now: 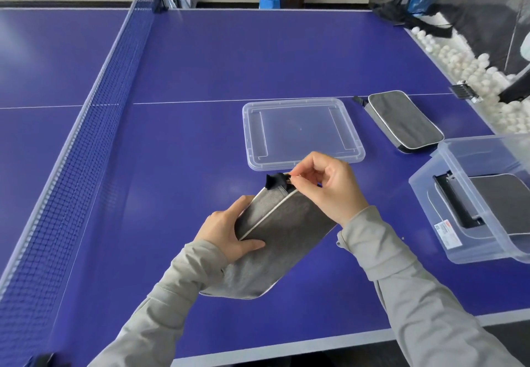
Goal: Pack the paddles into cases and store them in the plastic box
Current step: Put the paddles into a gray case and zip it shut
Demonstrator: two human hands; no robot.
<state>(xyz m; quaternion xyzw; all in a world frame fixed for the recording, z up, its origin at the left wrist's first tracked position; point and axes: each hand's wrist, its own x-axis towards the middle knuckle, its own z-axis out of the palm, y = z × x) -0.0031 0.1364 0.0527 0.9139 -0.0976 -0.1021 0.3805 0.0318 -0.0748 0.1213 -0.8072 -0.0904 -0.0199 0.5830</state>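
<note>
Left hand (pixel 226 232) grips the grey case (pixel 286 223) by its side, over the table (pixel 200 65); right hand (pixel 335 189) pinches the zipper pull (pixel 294 179) at its far end. A skewed tug could snag fabric and jam the zip. Plastic box (pixel 427 203), 1 stored case (pixel 504 194) inside, sits right, near the table's edge; lid (pixel 301 131) and a loose case (pixel 407 123) lie beyond. Open room left.

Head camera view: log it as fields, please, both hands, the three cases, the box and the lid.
left hand: grips held case by its side
right hand: fingers pinch zipper pull at held case's far end
second case: flat on table, right of lid
third case: inside plastic box
lid: off, flat on table
</note>
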